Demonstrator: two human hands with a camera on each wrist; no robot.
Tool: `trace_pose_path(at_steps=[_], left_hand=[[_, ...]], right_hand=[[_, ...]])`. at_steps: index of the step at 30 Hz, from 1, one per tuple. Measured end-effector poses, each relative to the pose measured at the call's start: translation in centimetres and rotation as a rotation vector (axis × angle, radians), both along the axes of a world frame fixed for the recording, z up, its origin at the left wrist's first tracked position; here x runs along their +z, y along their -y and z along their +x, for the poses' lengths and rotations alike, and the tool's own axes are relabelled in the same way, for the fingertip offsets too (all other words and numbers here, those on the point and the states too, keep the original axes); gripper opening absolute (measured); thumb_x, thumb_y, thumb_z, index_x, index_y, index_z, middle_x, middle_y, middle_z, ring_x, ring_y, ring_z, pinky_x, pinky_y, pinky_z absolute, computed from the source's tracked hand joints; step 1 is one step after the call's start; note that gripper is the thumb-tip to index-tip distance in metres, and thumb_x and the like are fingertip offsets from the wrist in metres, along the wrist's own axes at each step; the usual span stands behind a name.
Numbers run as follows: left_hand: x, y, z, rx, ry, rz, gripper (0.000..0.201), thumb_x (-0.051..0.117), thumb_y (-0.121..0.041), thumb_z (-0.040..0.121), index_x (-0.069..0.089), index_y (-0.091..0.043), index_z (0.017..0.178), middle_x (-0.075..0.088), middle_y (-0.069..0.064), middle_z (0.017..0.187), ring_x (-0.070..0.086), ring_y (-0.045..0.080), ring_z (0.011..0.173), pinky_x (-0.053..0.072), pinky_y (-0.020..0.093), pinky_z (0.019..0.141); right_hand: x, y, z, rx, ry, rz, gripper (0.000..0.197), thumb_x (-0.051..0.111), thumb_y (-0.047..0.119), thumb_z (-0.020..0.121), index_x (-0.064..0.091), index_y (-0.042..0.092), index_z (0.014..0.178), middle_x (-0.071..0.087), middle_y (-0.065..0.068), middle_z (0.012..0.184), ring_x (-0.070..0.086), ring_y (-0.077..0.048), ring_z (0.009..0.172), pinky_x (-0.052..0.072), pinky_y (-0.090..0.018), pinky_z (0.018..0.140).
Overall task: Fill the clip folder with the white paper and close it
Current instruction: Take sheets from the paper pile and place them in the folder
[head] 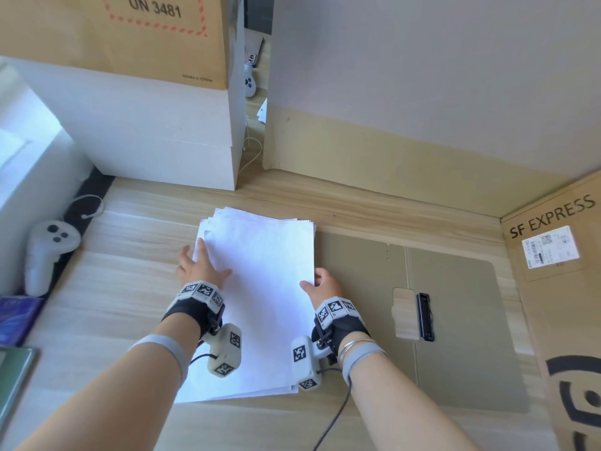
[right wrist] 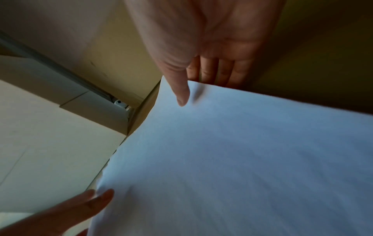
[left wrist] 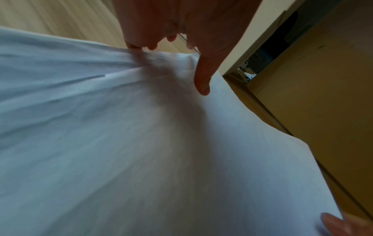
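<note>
A loose stack of white paper (head: 260,304) lies in the middle of the wooden table, its sheets fanned at the far end. The olive clip folder (head: 461,336) lies open and flat to its right, and a strip of it shows below the paper. Its black clip (head: 424,317) sits near the fold. My left hand (head: 201,268) rests on the stack's left edge with its fingers straight and its thumb (left wrist: 201,83) pressing on the top sheet. My right hand (head: 320,286) pinches the right edge, thumb (right wrist: 181,95) on top and fingers (right wrist: 212,73) underneath.
A white game controller (head: 45,252) lies at the far left beside white boxes (head: 146,131). An SF EXPRESS cardboard box (head: 559,288) stands at the right edge, and a tall cardboard panel (head: 422,92) closes the back. A blue book (head: 16,320) lies at the left.
</note>
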State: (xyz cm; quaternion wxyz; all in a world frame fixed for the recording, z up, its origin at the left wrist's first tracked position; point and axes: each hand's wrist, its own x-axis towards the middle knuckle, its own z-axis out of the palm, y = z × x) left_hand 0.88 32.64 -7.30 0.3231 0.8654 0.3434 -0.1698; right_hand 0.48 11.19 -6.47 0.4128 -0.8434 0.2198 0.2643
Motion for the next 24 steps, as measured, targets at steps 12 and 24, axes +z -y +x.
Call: trace_pose_path(at_steps=[12, 24], left_hand=[[-0.1, 1.1, -0.8, -0.181, -0.016, 0.046, 0.057, 0.059, -0.029, 0.089, 0.037, -0.03, 0.141, 0.031, 0.005, 0.153, 0.026, 0.028, 0.141, 0.025, 0.039, 0.116], [1.2, 0.5, -0.1, 0.094, 0.087, -0.352, 0.04, 0.068, -0.005, 0.081, 0.053, -0.006, 0.119, 0.062, 0.013, 0.11, 0.06, 0.03, 0.101, 0.047, 0.037, 0.092]], right_hand=[[-0.1, -0.4, -0.2, -0.089, -0.012, 0.081, 0.046, 0.061, 0.014, 0.087, 0.048, 0.007, 0.13, 0.06, -0.009, 0.128, 0.058, -0.025, 0.117, 0.043, -0.03, 0.098], [0.8, 0.6, -0.7, -0.107, 0.119, 0.051, 0.042, 0.051, -0.003, 0.087, 0.05, 0.014, 0.125, 0.064, -0.003, 0.112, 0.062, -0.024, 0.098, 0.048, -0.029, 0.085]])
